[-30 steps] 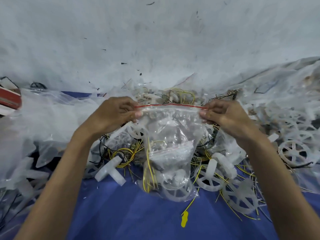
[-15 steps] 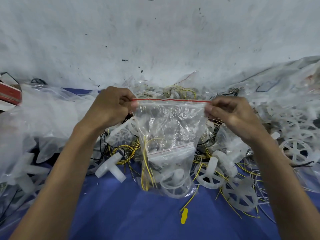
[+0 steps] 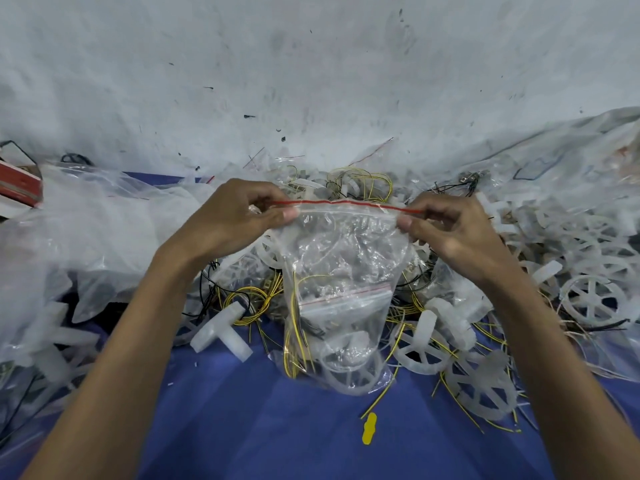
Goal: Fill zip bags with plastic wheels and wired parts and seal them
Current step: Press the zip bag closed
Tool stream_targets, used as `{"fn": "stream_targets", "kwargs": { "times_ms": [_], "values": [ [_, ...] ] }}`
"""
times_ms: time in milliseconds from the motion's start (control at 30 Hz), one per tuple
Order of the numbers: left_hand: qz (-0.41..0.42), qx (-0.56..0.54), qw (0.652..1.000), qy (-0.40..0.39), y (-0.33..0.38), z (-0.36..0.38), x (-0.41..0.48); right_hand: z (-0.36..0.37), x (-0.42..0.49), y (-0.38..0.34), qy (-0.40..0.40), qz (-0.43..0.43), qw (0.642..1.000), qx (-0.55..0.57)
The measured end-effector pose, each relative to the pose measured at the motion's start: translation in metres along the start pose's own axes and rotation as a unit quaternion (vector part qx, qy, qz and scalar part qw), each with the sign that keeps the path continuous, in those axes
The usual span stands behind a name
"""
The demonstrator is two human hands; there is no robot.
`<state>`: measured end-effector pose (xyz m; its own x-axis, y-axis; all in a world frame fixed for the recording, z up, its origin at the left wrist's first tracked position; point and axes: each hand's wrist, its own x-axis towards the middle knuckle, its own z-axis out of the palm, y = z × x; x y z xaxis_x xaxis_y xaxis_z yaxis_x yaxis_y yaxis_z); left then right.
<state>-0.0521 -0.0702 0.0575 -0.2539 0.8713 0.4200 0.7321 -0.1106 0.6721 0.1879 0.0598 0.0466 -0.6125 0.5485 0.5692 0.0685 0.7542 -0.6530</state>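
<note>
- The left hand (image 3: pixel 235 220) pinches the left end of the red zip strip (image 3: pixel 346 203) between thumb and curled fingers; the other fingers are folded in behind the strip.
- The right hand (image 3: pixel 446 230) pinches the right end of the same strip, thumb in front and fingers curled behind.
- The zip bag (image 3: pixel 343 265) hangs between the two hands, its top edge stretched nearly level from one pinch to the other. Whether the strip is pressed fully closed cannot be told.
- The bag's bottom reaches the blue-covered bench (image 3: pixel 277 427), below and between the wrists.
- Inside the bag, low down, lies a white plastic wheel (image 3: pixel 349 372); yellow wires (image 3: pixel 294 327) run up its left side, and a smaller zip bag (image 3: pixel 343 299) with its own red strip sits above the wheel.
- Below the left hand and just left of the bag, a white T-shaped part (image 3: pixel 221 332) lies on the bench beside a coil of yellow and black wire.
- Below the right hand, a loose spoked wheel (image 3: pixel 420 344) lies just right of the bag among tangled wires; more wheels (image 3: pixel 592 299) are heaped beyond the right wrist.
- Out past the left hand is a heap of clear plastic bags (image 3: pixel 86 230), with a red box (image 3: pixel 19 185) at its far edge.
- A small yellow tag (image 3: pixel 369 427) lies on the bench below the bag, between the forearms.
</note>
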Motion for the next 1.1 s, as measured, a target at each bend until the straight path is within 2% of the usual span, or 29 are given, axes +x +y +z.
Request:
{"fn": "stream_targets", "kwargs": {
  "times_ms": [133,300,467,800,1000,1100],
  "values": [
    [0.037,0.025,0.998,0.043,0.004,0.004,0.0,-0.002,-0.001,-0.003,0.005,-0.019,1.0,0.003],
    [0.078,0.032,0.995,0.055,0.009,0.001,-0.005,-0.001,0.001,-0.005,0.019,0.001,1.0,0.02],
    [0.053,-0.014,0.998,0.02,0.009,0.005,-0.003,0.002,0.0,-0.007,0.011,-0.006,1.0,0.013],
    [0.064,0.007,0.997,0.037,0.013,0.007,-0.003,-0.003,-0.001,-0.015,0.017,-0.054,0.998,-0.015],
    [0.07,-0.023,0.997,0.024,0.015,0.011,-0.004,-0.002,0.001,-0.019,-0.017,-0.045,0.996,-0.077],
    [0.059,-0.014,0.998,-0.014,0.014,0.011,-0.004,0.0,0.0,-0.021,-0.019,-0.061,0.992,-0.108]
  ]
}}
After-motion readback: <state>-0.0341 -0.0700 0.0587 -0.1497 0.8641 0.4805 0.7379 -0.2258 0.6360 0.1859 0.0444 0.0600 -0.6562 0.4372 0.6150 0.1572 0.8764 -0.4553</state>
